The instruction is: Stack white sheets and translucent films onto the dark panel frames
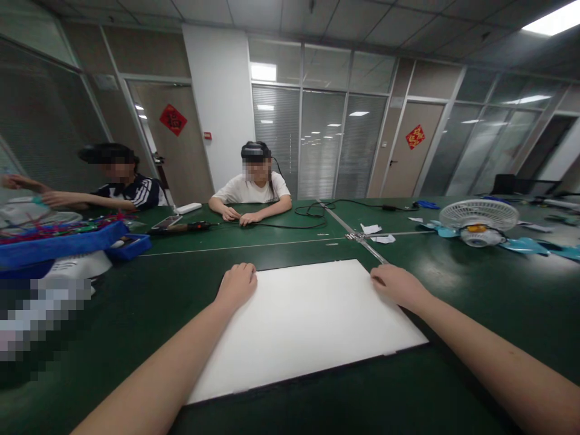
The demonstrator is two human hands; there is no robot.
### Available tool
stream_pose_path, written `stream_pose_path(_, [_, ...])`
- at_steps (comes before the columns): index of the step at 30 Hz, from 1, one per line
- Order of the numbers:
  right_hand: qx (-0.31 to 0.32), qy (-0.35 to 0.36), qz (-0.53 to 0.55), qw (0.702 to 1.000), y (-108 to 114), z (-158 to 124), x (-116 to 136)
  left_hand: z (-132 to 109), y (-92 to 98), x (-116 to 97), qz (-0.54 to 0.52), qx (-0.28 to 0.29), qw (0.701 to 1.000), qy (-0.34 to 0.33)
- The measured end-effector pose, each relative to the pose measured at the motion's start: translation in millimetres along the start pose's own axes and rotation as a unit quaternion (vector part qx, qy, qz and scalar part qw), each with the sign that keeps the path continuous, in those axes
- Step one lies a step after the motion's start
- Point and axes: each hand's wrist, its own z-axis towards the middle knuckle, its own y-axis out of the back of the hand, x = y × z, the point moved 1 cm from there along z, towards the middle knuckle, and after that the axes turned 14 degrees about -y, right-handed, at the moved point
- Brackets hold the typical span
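Note:
A flat white rectangular board (303, 320) with a thin dark border lies in front of me on the green table. My left hand (238, 285) is at its far left corner, with fingers curled together along the edge. On the opposite side, my right hand (399, 285) closes its fingers around the right edge near the far corner. The thumbs and the undersides of both hands are mostly hidden. Nothing lies on the board's white face.
Left of me is a blue tray (67, 241) of coloured wires. A fan (479, 220) with light blue pieces beside it stands at the right. Paper scraps (383, 239) and a black cable (312, 211) lie beyond the board. Two people sit at the table.

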Motion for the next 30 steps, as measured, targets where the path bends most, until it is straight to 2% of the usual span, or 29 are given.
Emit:
stream_pose_path(3, [0.005, 0.048, -0.001, 0.999, 7.6, 28.6, 25.0, -1.2, 0.6, -0.6, -0.007, -0.003, 1.000, 0.004])
stream_pose_path(5, [0.023, 0.058, 0.013, 0.998, 5.1, 50.2, 41.7, -1.9, 0.9, -1.1, -0.011, -0.004, 1.000, 0.010])
stream_pose_path(8, [0.032, 0.060, 0.016, 0.998, -9.8, 74.0, 60.7, -2.3, 0.6, -1.0, -0.012, -0.006, 1.000, 0.014])
stream_pose_path(11, [0.023, 0.052, 0.017, 0.998, -30.6, 81.0, 68.3, -2.1, -0.5, -0.1, -0.007, -0.008, 1.000, 0.016])
stream_pose_path(14, [-0.008, 0.046, 0.023, 0.999, -47.0, 79.1, 65.2, -1.4, -2.0, 0.7, -0.001, -0.009, 1.000, 0.018])
stream_pose_path(17, [-0.030, 0.029, 0.035, 0.999, -53.9, 79.8, 55.8, -0.5, -3.2, 0.3, -0.001, -0.004, 1.000, 0.018])
stream_pose_path(25, [-0.017, -0.061, 0.059, 0.996, -58.2, 92.0, 30.9, 3.5, -7.4, 3.8, -0.011, 0.012, 0.999, 0.032])
stream_pose_path(30, [-0.005, -0.075, 0.059, 0.995, -57.1, 91.3, 32.0, 3.6, -7.1, 4.2, -0.009, 0.017, 0.999, 0.028])
